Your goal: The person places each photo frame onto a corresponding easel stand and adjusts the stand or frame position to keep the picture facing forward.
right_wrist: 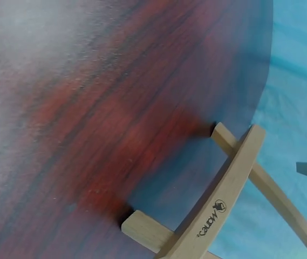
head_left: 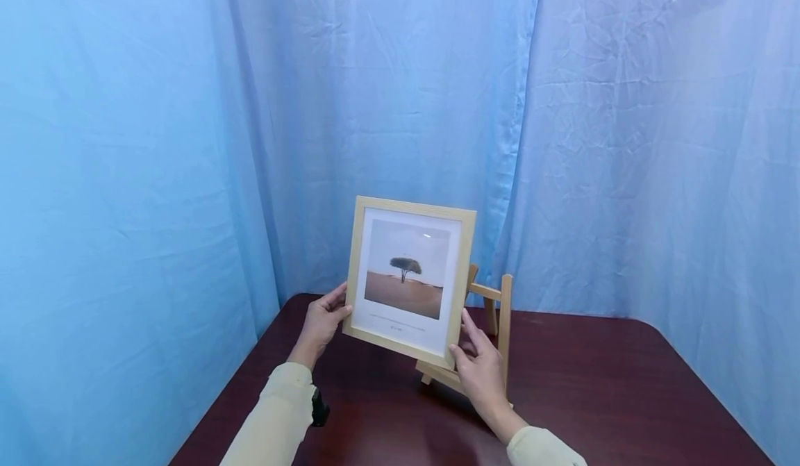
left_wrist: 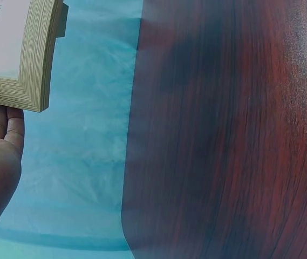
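Observation:
A picture frame (head_left: 410, 342) of pale wood holds a white-matted print (head_left: 405, 268) of a lone tree on brown ground. My left hand (head_left: 320, 323) pinches its left edge low down, thumb on the front and fingers behind, as the left wrist view also shows. At the lower right corner, my right hand (head_left: 482, 372) grips the opposite edge, thumb in front. The frame is held up, slightly tilted, and overlaps a small wooden easel (head_left: 507, 299) behind it. In the right wrist view, the easel's ledge (right_wrist: 212, 208) bears a dark logo; that hand is mostly out of this view.
The easel stands on a dark reddish wooden table (head_left: 600, 383) with rounded far corners. Light blue curtains (head_left: 400, 91) hang round the back and both sides. A black device (head_left: 319, 408) sits at the left wrist, by the cream sleeve (head_left: 271, 414).

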`<act>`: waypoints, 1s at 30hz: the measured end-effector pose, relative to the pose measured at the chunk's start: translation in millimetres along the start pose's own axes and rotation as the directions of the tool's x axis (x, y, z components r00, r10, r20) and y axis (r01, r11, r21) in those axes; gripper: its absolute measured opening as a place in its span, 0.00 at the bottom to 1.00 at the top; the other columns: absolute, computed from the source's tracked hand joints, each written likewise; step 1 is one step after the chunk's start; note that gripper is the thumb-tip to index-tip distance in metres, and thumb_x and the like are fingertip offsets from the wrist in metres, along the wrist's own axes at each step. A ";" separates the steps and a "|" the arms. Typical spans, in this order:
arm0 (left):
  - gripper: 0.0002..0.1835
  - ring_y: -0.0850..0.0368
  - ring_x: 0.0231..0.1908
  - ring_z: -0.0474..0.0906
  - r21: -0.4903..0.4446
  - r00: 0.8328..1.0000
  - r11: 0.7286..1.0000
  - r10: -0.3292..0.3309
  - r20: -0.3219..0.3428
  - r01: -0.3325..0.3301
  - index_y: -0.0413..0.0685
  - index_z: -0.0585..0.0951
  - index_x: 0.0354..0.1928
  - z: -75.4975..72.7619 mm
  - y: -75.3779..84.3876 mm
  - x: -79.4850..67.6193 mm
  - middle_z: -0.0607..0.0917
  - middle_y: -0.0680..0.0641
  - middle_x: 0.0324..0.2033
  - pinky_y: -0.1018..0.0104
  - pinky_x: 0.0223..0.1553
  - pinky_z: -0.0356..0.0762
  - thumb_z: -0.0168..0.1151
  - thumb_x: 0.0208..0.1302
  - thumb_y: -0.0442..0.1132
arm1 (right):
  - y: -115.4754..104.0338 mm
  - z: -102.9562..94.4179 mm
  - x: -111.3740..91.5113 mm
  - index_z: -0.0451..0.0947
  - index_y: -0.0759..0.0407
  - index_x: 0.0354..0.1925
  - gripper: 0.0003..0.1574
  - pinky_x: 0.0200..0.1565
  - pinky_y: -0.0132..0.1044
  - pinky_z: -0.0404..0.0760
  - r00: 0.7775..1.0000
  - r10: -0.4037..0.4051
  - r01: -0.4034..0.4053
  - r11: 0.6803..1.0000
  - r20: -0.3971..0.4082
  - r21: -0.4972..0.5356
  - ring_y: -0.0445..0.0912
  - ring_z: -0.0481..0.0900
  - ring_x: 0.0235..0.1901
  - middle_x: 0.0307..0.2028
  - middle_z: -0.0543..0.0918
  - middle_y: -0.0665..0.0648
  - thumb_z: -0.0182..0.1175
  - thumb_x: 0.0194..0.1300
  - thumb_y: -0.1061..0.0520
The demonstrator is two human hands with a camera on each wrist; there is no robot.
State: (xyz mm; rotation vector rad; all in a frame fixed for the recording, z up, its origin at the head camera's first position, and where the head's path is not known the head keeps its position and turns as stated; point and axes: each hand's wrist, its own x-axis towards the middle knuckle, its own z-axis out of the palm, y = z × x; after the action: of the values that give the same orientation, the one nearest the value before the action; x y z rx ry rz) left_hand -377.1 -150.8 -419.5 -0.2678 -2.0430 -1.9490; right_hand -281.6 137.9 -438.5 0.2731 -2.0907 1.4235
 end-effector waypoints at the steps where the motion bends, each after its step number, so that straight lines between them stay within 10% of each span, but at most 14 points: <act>1: 0.27 0.53 0.48 0.79 -0.003 1.000 1.000 -0.003 0.002 0.003 0.36 0.74 0.65 1.1 -0.7 0.3 0.82 0.32 0.52 0.75 0.43 0.76 0.60 0.63 0.20 | 0.1 -0.8 -1.1 0.66 0.49 0.72 0.46 0.45 0.23 0.77 1.000 -0.005 0.005 1.000 -0.007 -0.005 0.49 0.85 0.40 0.53 0.82 0.60 0.66 0.60 0.72; 30: 0.27 0.44 0.52 0.78 -0.033 0.995 0.999 0.027 0.092 -0.025 0.34 0.73 0.66 32.9 -4.8 2.0 0.82 0.31 0.52 0.72 0.46 0.76 0.59 0.64 0.20 | 7.3 -22.3 -14.5 0.69 0.53 0.70 0.46 0.35 0.26 0.81 0.994 0.000 -0.006 0.999 -0.110 -0.049 0.44 0.85 0.38 0.49 0.83 0.60 0.67 0.57 0.75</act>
State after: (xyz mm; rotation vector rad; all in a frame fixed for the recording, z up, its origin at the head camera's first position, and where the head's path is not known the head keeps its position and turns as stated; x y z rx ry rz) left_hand -383.6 -118.5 -424.4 -0.3964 -2.0559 -1.9891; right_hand -265.5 158.7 -446.7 0.1680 -2.0345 1.3557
